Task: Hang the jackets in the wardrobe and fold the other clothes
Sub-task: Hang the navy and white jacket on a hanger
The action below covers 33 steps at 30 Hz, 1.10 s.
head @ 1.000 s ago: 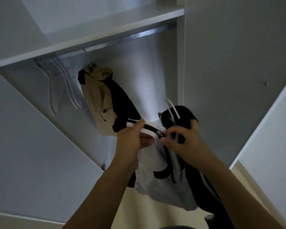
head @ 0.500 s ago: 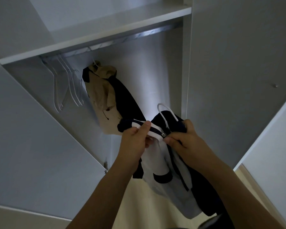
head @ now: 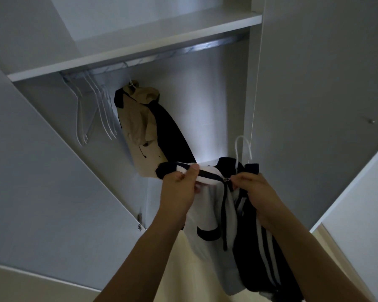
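Note:
A white and dark navy striped jacket (head: 212, 219) hangs on a white hanger (head: 243, 147) in front of the open wardrobe. My left hand (head: 179, 192) grips its collar at the left. My right hand (head: 255, 190) pinches the zipper pull (head: 227, 179) at the collar's right side and holds the fabric there. The hanger's hook stands free above the collar, well below the metal rail (head: 183, 51). A tan and black jacket (head: 144, 127) hangs from that rail inside the wardrobe.
Several bare white hangers (head: 96, 112) hang at the rail's left end. A white shelf (head: 140, 42) sits above the rail. The left door (head: 42, 171) and right door (head: 314, 105) stand open beside my arms.
My hands and the striped jacket have shifted to the right in the view. My right hand has moved along to the zipper pull at the collar, and the hanger hook stands taller.

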Each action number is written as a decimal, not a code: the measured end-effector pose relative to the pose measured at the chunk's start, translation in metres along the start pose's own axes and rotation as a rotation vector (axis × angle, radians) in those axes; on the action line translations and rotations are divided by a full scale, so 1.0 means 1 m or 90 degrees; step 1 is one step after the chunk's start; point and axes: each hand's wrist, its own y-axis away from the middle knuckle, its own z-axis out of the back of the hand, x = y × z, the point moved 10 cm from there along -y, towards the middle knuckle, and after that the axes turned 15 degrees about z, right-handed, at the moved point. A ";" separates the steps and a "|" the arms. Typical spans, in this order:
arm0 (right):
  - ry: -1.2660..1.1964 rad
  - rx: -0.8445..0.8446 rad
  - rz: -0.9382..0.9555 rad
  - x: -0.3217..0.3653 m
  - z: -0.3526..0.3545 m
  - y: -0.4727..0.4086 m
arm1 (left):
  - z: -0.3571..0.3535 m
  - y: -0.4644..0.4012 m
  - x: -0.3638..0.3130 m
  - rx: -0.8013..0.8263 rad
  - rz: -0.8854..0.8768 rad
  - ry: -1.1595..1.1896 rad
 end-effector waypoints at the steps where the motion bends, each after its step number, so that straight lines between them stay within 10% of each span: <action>1: 0.006 -0.045 0.009 0.001 0.010 -0.004 | 0.014 -0.004 0.000 -0.032 0.004 0.039; 5: -0.002 -0.142 0.058 0.017 0.041 -0.013 | 0.082 -0.027 0.003 -0.155 0.042 0.112; 10: 0.043 -0.007 0.176 0.055 0.007 -0.014 | 0.052 -0.035 0.001 -0.185 -0.043 -0.639; 15: 0.133 0.057 0.223 0.077 -0.014 -0.010 | -0.050 0.013 -0.025 -0.020 -0.440 -0.663; 20: 0.200 0.071 0.265 0.091 -0.012 -0.003 | -0.079 0.023 -0.014 0.158 -0.374 -0.547; 25: 0.178 0.048 0.245 0.085 0.000 -0.008 | -0.089 0.046 -0.033 0.026 -0.587 -0.626; 33: 0.151 0.070 0.251 0.078 -0.005 -0.013 | -0.086 0.034 -0.035 0.033 -0.459 -0.596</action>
